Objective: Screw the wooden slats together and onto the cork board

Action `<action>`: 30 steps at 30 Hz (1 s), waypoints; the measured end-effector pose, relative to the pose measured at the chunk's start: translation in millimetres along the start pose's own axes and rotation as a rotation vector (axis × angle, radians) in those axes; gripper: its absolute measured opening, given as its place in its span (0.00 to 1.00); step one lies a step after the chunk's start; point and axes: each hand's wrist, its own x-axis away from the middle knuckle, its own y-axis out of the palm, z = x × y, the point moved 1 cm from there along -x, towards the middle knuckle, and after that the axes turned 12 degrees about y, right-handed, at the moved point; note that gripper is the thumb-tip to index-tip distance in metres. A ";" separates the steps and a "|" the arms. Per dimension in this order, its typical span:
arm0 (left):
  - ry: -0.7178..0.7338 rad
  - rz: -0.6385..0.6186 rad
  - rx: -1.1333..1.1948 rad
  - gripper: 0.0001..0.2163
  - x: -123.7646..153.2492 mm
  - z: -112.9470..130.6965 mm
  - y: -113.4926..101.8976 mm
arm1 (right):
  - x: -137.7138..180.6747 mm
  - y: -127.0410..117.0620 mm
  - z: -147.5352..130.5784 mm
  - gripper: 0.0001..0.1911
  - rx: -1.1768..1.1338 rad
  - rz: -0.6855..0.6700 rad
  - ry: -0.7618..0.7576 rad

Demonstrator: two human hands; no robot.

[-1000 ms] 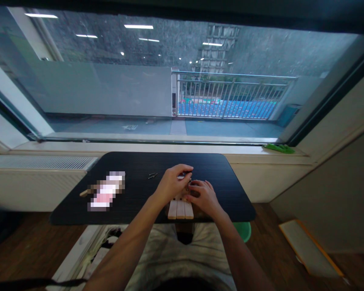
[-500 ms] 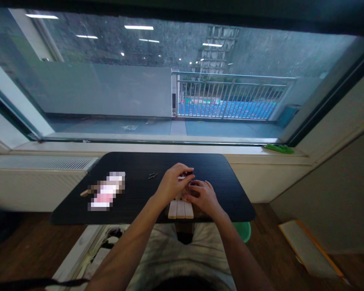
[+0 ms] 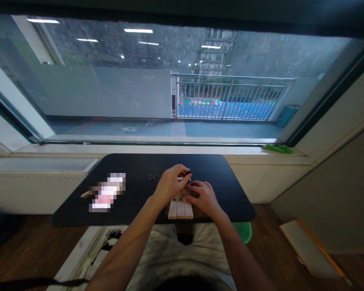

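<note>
In the head view, a small wooden piece with pale slats side by side (image 3: pixel 180 211) lies near the front edge of the black table, with dark dots near its upper part. My left hand (image 3: pixel 172 185) arches over its far end, thumb and fingers curled together around something small and dark that I cannot make out. From the right, my right hand (image 3: pixel 205 197) reaches in with bent fingers, their tips close to my left thumb. A tiny part may be between them, but the fingers hide it. Several thin metal screws or nails (image 3: pixel 152 176) lie left of my hands.
On the left of the black table (image 3: pixel 227 190) is a blurred-out pink and white item (image 3: pixel 106 194) with a wooden stick end (image 3: pixel 85 195) beside it. A window sill with a green cloth (image 3: pixel 277 149) runs behind. A green basin (image 3: pixel 243 232) stands below, right.
My left hand's fingertips have shifted slightly to the left. My right hand stays almost in place, and the wooden piece has not visibly moved.
</note>
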 end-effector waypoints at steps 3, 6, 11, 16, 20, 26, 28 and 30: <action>0.004 0.005 -0.012 0.04 -0.5 0.3 -0.7 | -0.1 -0.1 -0.2 0.15 -0.002 0.000 -0.001; 0.014 0.002 -0.017 0.04 -1.3 1.4 -0.6 | -0.2 -0.2 -0.3 0.15 -0.001 0.003 -0.002; 0.007 -0.001 -0.011 0.04 -2.4 3.7 0.7 | -0.1 -0.6 -0.5 0.16 0.000 0.007 -0.001; -0.013 0.001 0.023 0.05 -3.2 6.5 0.9 | 0.5 -0.2 -0.9 0.15 -0.007 0.003 -0.001; -0.031 -0.002 0.048 0.06 -3.5 6.8 0.9 | 0.4 0.4 -0.4 0.15 -0.007 0.008 -0.005; -0.073 -0.017 0.110 0.07 -3.1 7.4 1.2 | 0.1 0.3 -0.5 0.15 -0.004 0.002 0.000; -0.083 -0.020 0.120 0.07 -2.7 7.7 1.0 | -0.1 0.3 -0.6 0.16 -0.001 -0.003 0.005; -0.087 -0.021 0.126 0.07 -2.2 7.5 1.0 | -0.2 0.4 -0.6 0.16 0.000 -0.003 0.008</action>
